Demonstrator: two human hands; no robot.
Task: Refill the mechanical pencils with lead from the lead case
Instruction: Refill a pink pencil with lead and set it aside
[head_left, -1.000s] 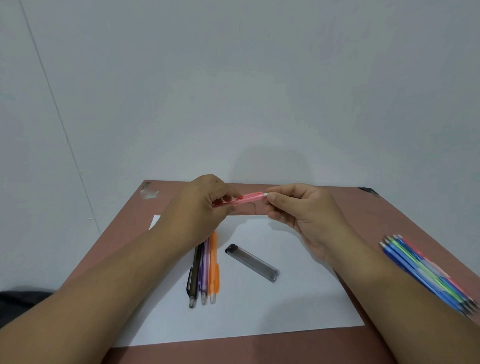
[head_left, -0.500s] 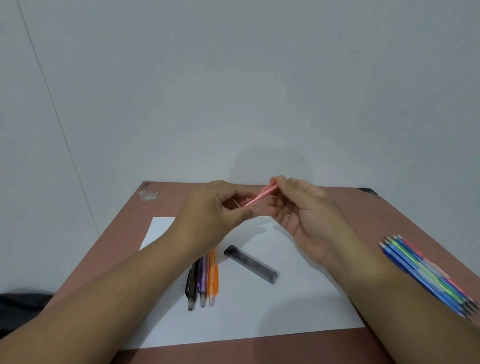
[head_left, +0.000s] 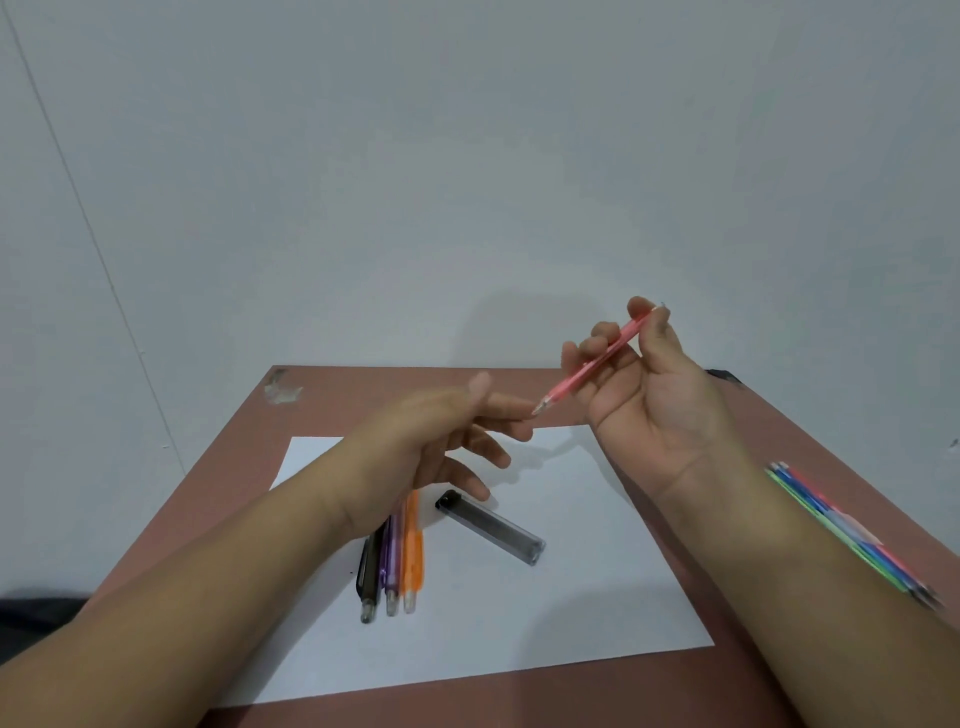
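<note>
The right hand (head_left: 649, 395) is raised above the tabletop (head_left: 249, 447), palm toward the person, and its fingers pinch a pink mechanical pencil (head_left: 597, 361) that slants down to the left. The left hand (head_left: 431, 441) has loose, spread fingers and holds nothing. On the white paper (head_left: 571, 613) lie the dark lead case (head_left: 491, 527) and, beside it, black, purple and orange pencils (head_left: 392, 566). More colored pencils (head_left: 852, 535) lie at the right edge.

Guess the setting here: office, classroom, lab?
Can't say for sure; likely a plain staged desk for recording. A small brown table against a bare white wall, one white paper sheet, only pencils and a lead case.
</note>
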